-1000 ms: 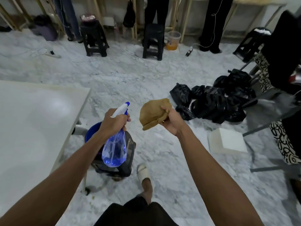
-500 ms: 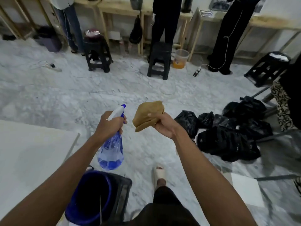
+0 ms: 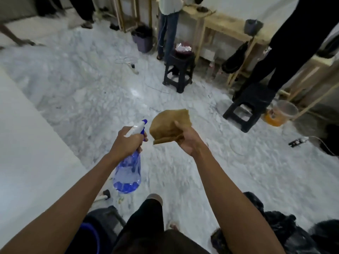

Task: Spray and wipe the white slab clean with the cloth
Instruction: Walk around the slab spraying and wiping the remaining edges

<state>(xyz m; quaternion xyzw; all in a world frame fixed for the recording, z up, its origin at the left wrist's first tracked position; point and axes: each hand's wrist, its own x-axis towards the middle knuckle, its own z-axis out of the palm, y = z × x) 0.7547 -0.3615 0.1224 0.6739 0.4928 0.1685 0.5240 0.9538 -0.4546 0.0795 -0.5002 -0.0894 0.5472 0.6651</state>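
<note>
Biggest shift first: the view has swung left across the marble floor [image 3: 102, 99]. A second ago the black bags [image 3: 286, 233] filled the right middle; now they sit at the bottom right corner, and the workbench [image 3: 220, 22] with people standing at it has come into the top of the frame.

The white slab [image 3: 27, 153] runs down the left edge, larger and closer in the frame than half a second ago. Nothing touches it; both hands are out over the floor, to its right.

The blue bucket [image 3: 89, 233] has slid to the bottom edge, mostly hidden under the left forearm.

Left hand [image 3: 126, 142] grips the neck of the spray bottle [image 3: 128, 173], nozzle pointing up and away, same hold as before. I can't see whether a finger rests on the trigger.

Right hand [image 3: 185, 138] clutches the bunched brown cloth [image 3: 168, 125], unchanged, just beside the nozzle.

My read: this is a turn toward the slab. No spraying or wiping has begun; the bottle needs aiming left next.
</note>
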